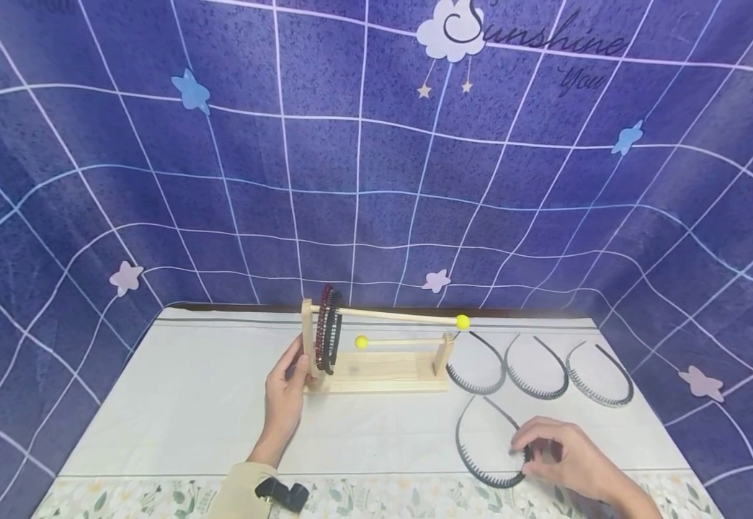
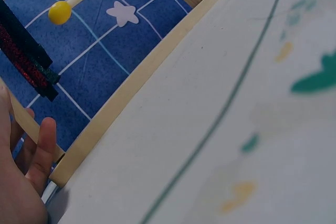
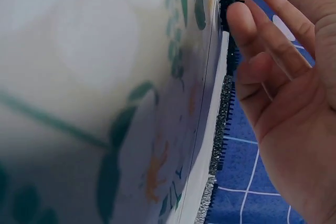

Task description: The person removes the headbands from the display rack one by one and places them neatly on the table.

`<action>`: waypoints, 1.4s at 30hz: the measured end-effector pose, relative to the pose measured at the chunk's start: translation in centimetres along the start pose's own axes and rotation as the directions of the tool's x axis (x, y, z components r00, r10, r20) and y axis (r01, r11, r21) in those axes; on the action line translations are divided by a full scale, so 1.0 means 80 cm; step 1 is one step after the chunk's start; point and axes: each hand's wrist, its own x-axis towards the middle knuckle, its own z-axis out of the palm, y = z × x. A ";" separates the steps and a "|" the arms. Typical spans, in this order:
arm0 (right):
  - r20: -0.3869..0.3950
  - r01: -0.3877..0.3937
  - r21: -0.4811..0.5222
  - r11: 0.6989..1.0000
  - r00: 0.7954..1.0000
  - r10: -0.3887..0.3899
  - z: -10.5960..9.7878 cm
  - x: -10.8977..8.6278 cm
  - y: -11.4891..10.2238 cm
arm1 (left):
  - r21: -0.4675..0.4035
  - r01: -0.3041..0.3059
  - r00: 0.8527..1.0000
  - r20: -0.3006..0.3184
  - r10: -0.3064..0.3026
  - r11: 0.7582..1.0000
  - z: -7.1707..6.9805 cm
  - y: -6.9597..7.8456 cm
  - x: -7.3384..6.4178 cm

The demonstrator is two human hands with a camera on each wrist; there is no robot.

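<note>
My left hand [image 1: 285, 393] grips the left post of a wooden rack [image 1: 376, 369], thumb in front and fingers behind. On the rack's upper rod hang a dark red headband [image 1: 322, 335] and black headbands [image 1: 332, 339], close to that post. With thumb and fingertips, my right hand [image 1: 560, 454] pinches the right side of a dark toothed headband [image 1: 494, 481] at the front of the table. In the right wrist view the fingertips [image 3: 241, 19] are at a dark headband edge [image 3: 229, 3]. The left wrist view shows the fingers [image 2: 44, 140] by the post's foot.
Three more toothed headbands, a grey one [image 1: 478, 388], a dark one [image 1: 538, 393] and a silvery one [image 1: 599, 396], lie in a row right of the rack. Yellow balls tip the upper rod [image 1: 462, 321] and lower rod [image 1: 362, 342]. A blue curtain [image 1: 376, 180] hangs behind.
</note>
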 end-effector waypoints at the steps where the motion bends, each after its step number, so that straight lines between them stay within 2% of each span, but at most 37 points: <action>1: -0.012 -0.020 -0.012 1.000 1.000 0.020 0.000 0.000 -0.002 | 0.002 0.002 1.000 -0.001 -0.002 1.000 0.000 0.000 0.000; 5: -0.082 -0.074 -0.059 0.995 0.994 0.069 0.001 0.003 -0.009 | 0.009 0.010 1.000 0.004 -0.010 1.000 0.000 0.000 0.000; 9: -0.167 -0.093 -0.109 0.990 0.983 0.074 0.004 0.011 -0.018 | 0.004 0.013 1.000 0.011 -0.013 1.000 0.000 0.000 0.000; 13: -0.253 -0.117 -0.157 0.981 0.964 0.075 0.009 0.024 -0.027 | -0.006 0.011 1.000 0.005 -0.011 1.000 0.000 -0.001 0.000; 17: -0.333 -0.121 -0.163 0.979 0.941 0.061 0.017 0.041 -0.039 | -0.001 0.008 1.000 0.000 -0.008 1.000 0.000 -0.001 0.000; 21: -0.390 -0.075 -0.099 0.992 0.920 0.030 0.027 0.058 -0.049 | -0.008 0.008 1.000 0.001 -0.008 1.000 0.000 -0.001 0.000; 23: -0.413 -0.075 -0.058 0.995 0.909 0.045 0.032 0.066 -0.054 | -0.010 0.007 1.000 -0.002 -0.007 1.000 0.000 -0.002 0.000; 29: -0.478 -0.147 0.036 0.988 0.866 0.146 0.050 0.088 -0.074 | -0.009 0.007 1.000 0.003 -0.007 1.000 0.000 -0.002 0.000; 34: -0.516 -0.178 0.082 0.981 0.835 0.194 0.066 0.106 -0.085 | -0.006 0.009 1.000 0.007 -0.009 1.000 0.000 0.001 0.000; 37: -0.516 -0.162 0.103 0.981 0.835 0.192 0.076 0.117 -0.090 | -0.009 0.013 1.000 0.007 -0.013 1.000 -0.001 0.002 0.000; 42: -0.506 -0.071 0.117 0.991 0.854 0.121 0.087 0.133 -0.097 | 0.000 0.022 1.000 0.010 -0.022 1.000 -0.001 0.003 0.000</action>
